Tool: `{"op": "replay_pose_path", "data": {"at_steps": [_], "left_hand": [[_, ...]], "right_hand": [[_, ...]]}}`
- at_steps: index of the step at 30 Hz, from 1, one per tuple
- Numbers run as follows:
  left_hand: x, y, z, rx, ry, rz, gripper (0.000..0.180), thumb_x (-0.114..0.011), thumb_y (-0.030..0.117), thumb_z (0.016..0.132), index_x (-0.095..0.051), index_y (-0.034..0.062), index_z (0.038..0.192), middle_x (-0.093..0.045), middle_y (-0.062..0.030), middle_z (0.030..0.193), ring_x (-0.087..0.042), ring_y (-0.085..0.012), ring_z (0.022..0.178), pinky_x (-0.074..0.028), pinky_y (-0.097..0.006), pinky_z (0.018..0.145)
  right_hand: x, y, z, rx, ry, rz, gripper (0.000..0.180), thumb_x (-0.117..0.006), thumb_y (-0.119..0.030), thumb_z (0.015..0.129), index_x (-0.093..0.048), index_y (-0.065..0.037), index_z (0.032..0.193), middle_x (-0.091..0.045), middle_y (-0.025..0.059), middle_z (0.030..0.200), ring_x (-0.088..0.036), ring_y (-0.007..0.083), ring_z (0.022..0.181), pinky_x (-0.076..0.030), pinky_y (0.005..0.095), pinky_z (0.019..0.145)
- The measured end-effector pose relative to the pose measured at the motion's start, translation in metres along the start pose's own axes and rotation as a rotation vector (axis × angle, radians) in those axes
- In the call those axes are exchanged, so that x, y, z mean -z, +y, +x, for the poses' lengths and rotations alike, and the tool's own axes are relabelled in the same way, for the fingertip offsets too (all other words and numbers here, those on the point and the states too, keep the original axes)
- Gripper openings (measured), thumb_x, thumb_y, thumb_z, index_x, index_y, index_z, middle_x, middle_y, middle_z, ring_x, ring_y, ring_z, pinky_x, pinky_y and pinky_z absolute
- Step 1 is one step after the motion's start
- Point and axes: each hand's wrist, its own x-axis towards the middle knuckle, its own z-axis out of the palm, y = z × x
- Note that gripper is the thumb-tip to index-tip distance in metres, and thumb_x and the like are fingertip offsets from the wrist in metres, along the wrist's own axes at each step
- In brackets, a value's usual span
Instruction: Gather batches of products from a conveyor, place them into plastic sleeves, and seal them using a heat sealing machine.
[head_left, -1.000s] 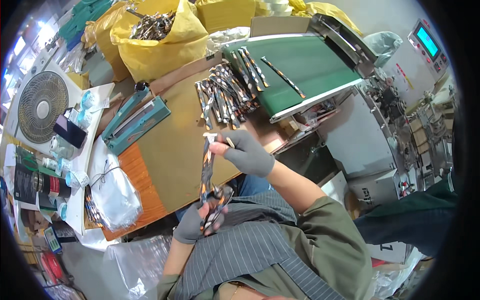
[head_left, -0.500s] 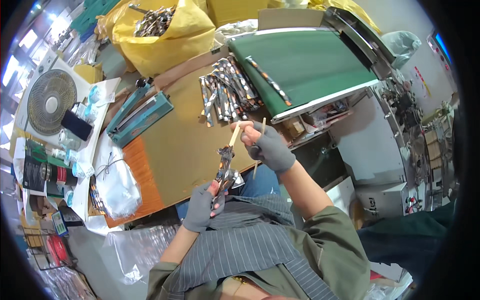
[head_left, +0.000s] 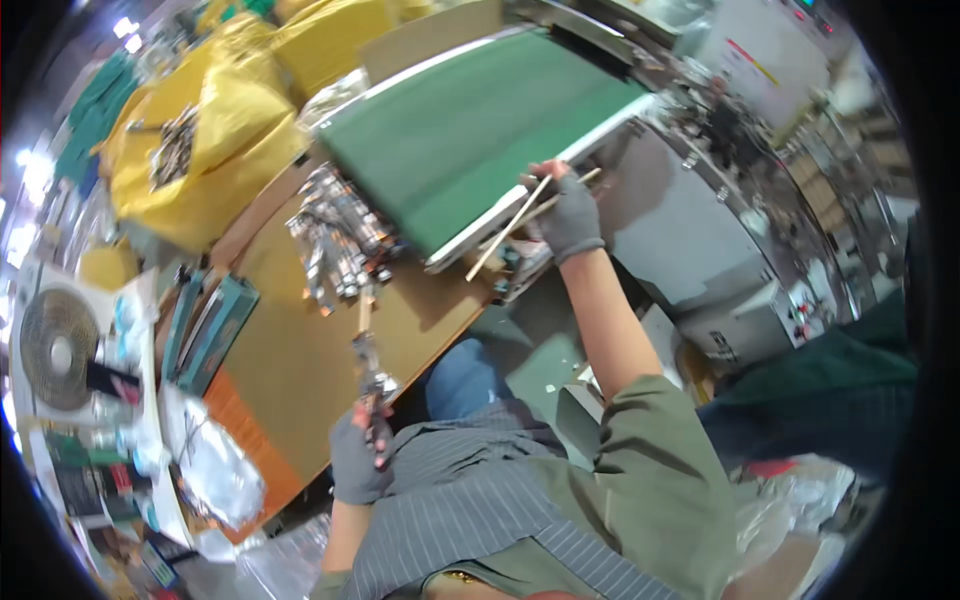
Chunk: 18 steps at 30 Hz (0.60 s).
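Note:
Near the table's front edge, my left hand (head_left: 358,460), in a grey fingerless glove, is closed round a crumpled, dark patterned wrapper (head_left: 370,375). A pale wooden stick (head_left: 365,312) pokes out of its far end. Farther right, my right hand (head_left: 572,215), gloved the same way, is raised by the belt's front corner. Its bent fingers grip thin pale wooden sticks (head_left: 505,235) that cross each other. A heap of slim wrapped packets (head_left: 340,240) in the same dark pattern lies beyond my left hand, beside the belt. Motion blurs the finer details.
A green conveyor belt (head_left: 480,120) runs beside the brown tabletop (head_left: 290,340). To the left are a teal bar sealer (head_left: 215,330), clear plastic bags (head_left: 210,460), a phone (head_left: 112,382) and a fan (head_left: 60,350). A yellow sack (head_left: 245,130) stands behind. Dark clothing (head_left: 820,390) shows at right.
The view has turned right. My right hand has moved away from the left, rightward past the belt's corner, holding sticks. The packet on the belt no longer shows there.

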Motion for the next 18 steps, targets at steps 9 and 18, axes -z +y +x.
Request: {"op": "replay_pose_path", "data": {"at_steps": [9,18], "left_hand": [[0.019,-0.005,0.016,-0.124,0.024,-0.177,0.023,-0.049,0.029,0.095,-0.052,0.0089,0.105,-0.045,0.0016,0.067,-0.036,-0.0067,0.041,-0.028,-0.02,0.034],[-0.12,0.03,0.06,0.02,-0.223,0.164,0.025,-0.055,0.023,0.091,-0.056,0.0008,0.102,-0.063,-0.011,0.083,-0.061,-0.0152,0.066,-0.05,-0.024,0.06]], "right_hand": [[0.112,-0.218,0.045,0.334,-0.068,0.079,0.015,-0.046,-0.015,0.09,-0.055,-0.004,0.087,-0.043,0.0002,0.058,-0.043,0.0129,0.05,-0.038,0.026,0.047],[0.111,-0.184,0.011,0.195,-0.139,0.319,0.021,-0.04,-0.018,0.097,-0.056,-0.004,0.1,-0.048,0.0026,0.067,-0.051,0.0161,0.063,-0.044,0.0281,0.059]]}}
